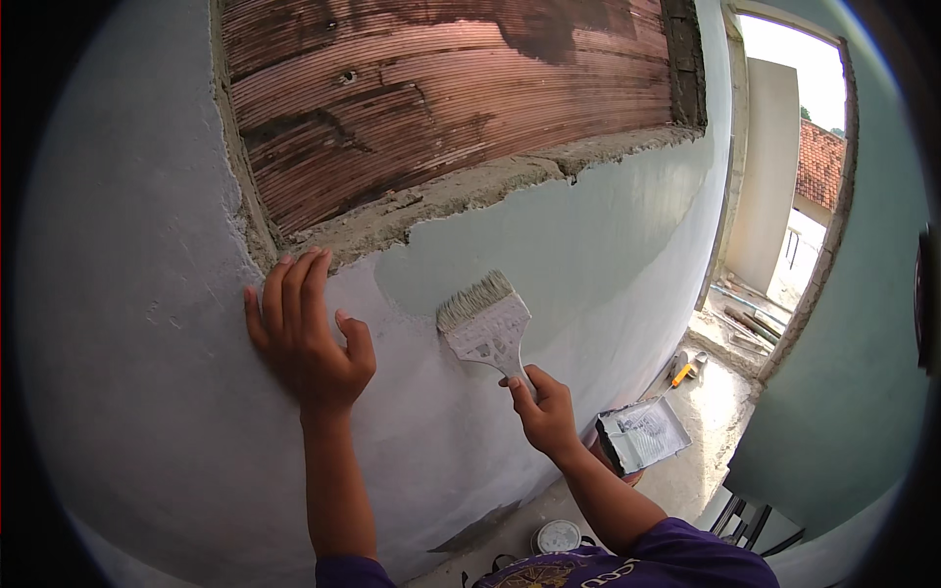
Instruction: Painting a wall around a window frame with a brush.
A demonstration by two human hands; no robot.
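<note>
My right hand (pixel 548 415) grips the handle of a wide, paint-smeared flat paintbrush (pixel 489 331). The brush's pale bristles point up and left, at the wall, near the edge of a pale green painted area (pixel 470 250). To the left and below, the wall (pixel 412 441) is whitish-lilac. My left hand (pixel 312 353) is spread against the wall, palm toward it and holding nothing. Its fingertips reach the lower left corner of a rough mortar ledge (pixel 441 198) under a wall opening.
Ribbed reddish clay blocks or panels (pixel 441 95) fill the view through the opening. At lower right sits a paint tray (pixel 654 434), with an orange-handled tool (pixel 682 375) beyond it. A round whitish container (pixel 559 536) stands near my body. Debris (pixel 746 327) lies by the doorway.
</note>
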